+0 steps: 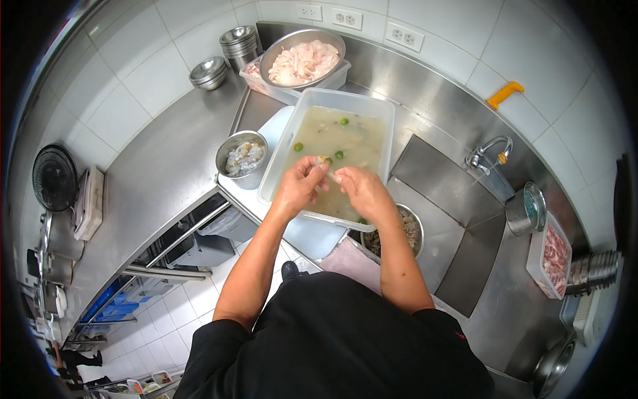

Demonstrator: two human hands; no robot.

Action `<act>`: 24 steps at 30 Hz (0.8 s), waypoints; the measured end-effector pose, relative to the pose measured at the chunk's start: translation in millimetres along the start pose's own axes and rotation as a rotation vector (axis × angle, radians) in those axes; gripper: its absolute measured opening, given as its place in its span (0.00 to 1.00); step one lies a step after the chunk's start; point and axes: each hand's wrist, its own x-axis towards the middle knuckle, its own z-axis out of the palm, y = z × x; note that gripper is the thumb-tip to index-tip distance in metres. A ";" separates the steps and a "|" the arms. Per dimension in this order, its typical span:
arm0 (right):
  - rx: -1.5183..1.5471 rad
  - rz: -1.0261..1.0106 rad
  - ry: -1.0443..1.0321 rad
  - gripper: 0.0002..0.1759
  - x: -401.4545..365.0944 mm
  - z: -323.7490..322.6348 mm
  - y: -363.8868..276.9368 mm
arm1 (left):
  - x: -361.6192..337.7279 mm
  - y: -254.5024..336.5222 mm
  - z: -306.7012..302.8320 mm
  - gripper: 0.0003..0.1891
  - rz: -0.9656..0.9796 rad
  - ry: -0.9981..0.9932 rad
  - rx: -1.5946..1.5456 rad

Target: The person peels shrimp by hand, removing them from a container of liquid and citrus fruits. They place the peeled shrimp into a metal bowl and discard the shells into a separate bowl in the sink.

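My left hand (299, 185) and my right hand (362, 189) are close together above a clear plastic tub (390, 133) of cloudy water. Pinched in the fingers of both is a small, pale shrimp (324, 160), partly covered by the fingertips. Several green limes (339, 154) float in the tub. To the left of it, a metal pot (252, 179) holds peeled shrimp (244, 158). Partly behind my right forearm, a metal bowl (421, 236) contains greyish scraps that look like shells.
A bowl (264, 63) of pale sliced meat rests on a plastic bin at the back. At right are a sink (432, 173), a faucet (488, 156), a metal pot (522, 213) and a tray of red meat (555, 256). Metal bowls (238, 46) are stacked back left.
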 end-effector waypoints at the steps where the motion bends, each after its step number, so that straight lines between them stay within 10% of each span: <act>1: -0.027 -0.043 0.013 0.13 -1.7 -0.8 0.5 | -0.3 0.0 -0.7 0.13 0.007 0.004 -0.031; 4: -0.018 0.120 -0.199 0.12 1.1 -11.3 -14.5 | -0.7 3.5 0.5 0.12 0.008 -0.040 -0.042; 13: -0.102 -0.009 -0.003 0.11 -23.6 -35.6 -21.9 | 8.2 0.9 -9.1 0.11 -0.119 0.001 -0.291; 19: 0.037 0.129 0.483 0.13 -57.3 -68.2 32.9 | 29.7 4.1 -23.9 0.15 0.085 0.093 1.080; 24: -0.735 0.279 0.245 0.14 -75.4 -79.9 65.7 | 48.6 -25.8 -27.8 0.13 0.089 -0.326 1.627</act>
